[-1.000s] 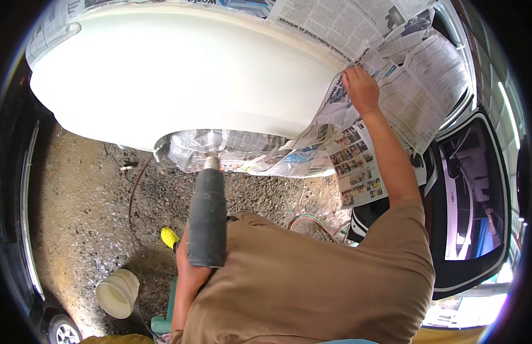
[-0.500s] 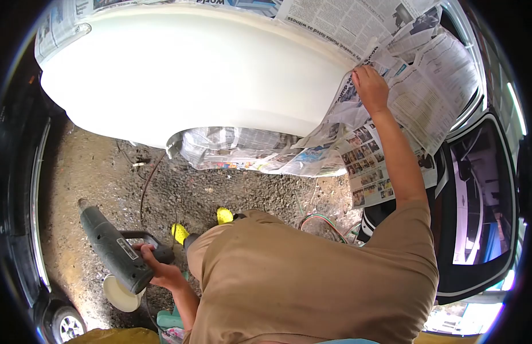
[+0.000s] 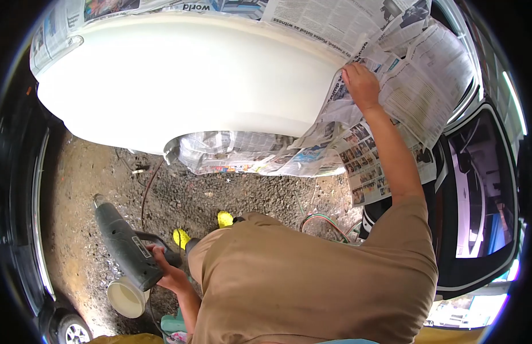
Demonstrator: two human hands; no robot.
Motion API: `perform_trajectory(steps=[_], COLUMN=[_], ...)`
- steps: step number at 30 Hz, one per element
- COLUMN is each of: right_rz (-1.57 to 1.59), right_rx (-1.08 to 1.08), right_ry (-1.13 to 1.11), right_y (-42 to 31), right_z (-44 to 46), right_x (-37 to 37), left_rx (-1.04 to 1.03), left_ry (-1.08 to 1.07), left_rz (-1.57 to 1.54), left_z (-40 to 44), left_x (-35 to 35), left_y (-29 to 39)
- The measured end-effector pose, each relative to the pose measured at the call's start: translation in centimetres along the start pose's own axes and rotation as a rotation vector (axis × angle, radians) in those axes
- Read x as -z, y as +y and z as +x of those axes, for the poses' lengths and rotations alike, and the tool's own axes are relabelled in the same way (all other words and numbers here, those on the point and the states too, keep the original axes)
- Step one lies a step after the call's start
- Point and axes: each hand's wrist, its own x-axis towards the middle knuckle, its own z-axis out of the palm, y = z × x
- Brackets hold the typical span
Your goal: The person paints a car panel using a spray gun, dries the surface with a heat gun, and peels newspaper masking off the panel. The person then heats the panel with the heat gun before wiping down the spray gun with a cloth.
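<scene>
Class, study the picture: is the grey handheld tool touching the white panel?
Apart. The head view shows a strip of ground plainly separating the grey handheld tool from the white panel.

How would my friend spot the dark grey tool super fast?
Find the big white car panel edged with newspaper sheets, then look below its left part, over brown gravelly ground. There, the person's bare left hand grips a long, dark grey, tube-shaped tool with a narrow nozzle. Its dark body sets it apart from the round, off-white bucket just below.
</scene>
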Motion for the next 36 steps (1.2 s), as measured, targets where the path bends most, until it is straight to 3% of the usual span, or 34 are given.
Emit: perform_trajectory(steps=[13,19,36], right_rz=[0.139,0.123,0.243], right_rx=[0.0,-0.094,-0.433], right_ry=[-0.017,-0.161,-0.113], right_y=[0.9,1.0,-1.6], right_z=[0.6,0.2,-1.9], right_x=[0.7,1.1,1.3], left_rx=[0.079,0.052,0.071], left_ry=[-0.021,-0.074,-0.092], left_rz=[0.025,0.032,0.0], left_z=[-0.3,-0.5,-1.1], left_x=[-1.0,-0.2,0.0], left_y=[1.8,0.8,0.2])
